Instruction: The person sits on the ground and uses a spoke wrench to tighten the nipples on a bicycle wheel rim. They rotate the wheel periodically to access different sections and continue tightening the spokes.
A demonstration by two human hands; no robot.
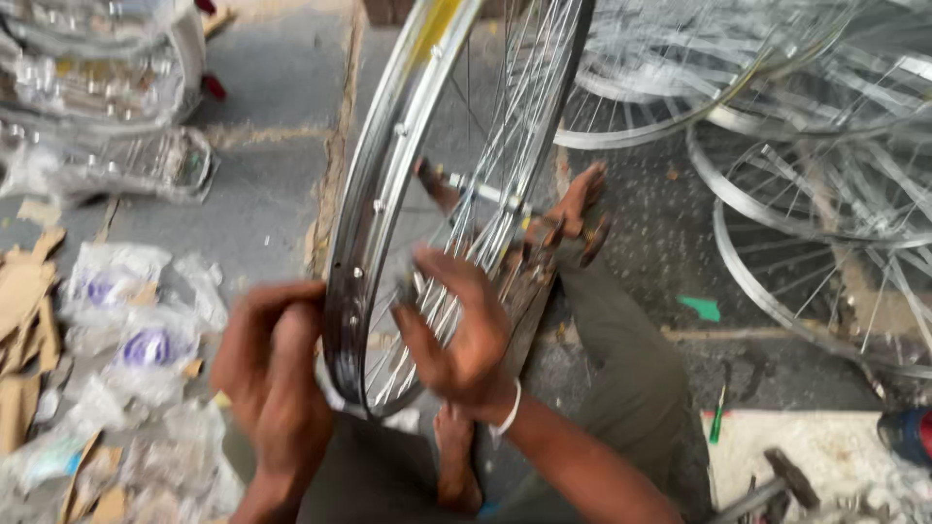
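Observation:
A shiny metal bicycle wheel rim (374, 213) with thin spokes stands upright between my feet, its axle (485, 192) resting near my right foot (579, 209). My left hand (272, 374) presses against the outer face of the rim at its lower left; what its fingers pinch is hidden. My right hand (461, 330) reaches into the spokes (442, 320) near the rim's bottom, fingers curled around them. A white band circles my right wrist. My left foot (454, 456) lies under the wheel.
Finished spoked wheels (806, 165) are piled at the right. Clear plastic bags of small parts (136, 320) and cardboard scraps litter the floor at left. Wrapped bundles (107, 116) sit at the upper left. A green-handled tool (718, 415) and a hammer (777, 475) lie at the lower right.

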